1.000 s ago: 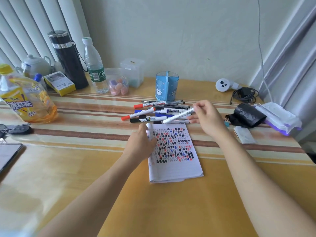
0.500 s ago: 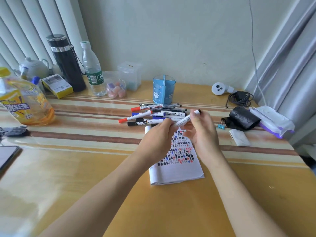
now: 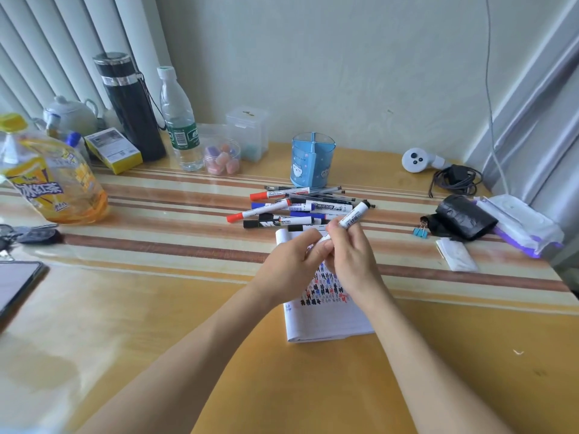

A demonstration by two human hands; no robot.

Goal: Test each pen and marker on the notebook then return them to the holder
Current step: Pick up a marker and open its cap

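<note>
A white marker with a black end is held tilted above the notebook. My right hand grips its barrel and my left hand pinches its lower end, where the cap is hidden by fingers. The notebook page is covered with black, blue and red test marks. Behind my hands lies a pile of several pens and markers, red, blue and black capped. The blue pen holder stands upright just beyond the pile and looks empty.
At the back left stand a yellow drink bottle, a black flask, a water bottle and small clear boxes. A phone lies at the left edge. A black pouch, wipes, a binder clip and cable sit right.
My right hand lifted the white marker from the pile and brought it over the notebook. My left hand left the notebook's top edge and took the marker's lower end.
</note>
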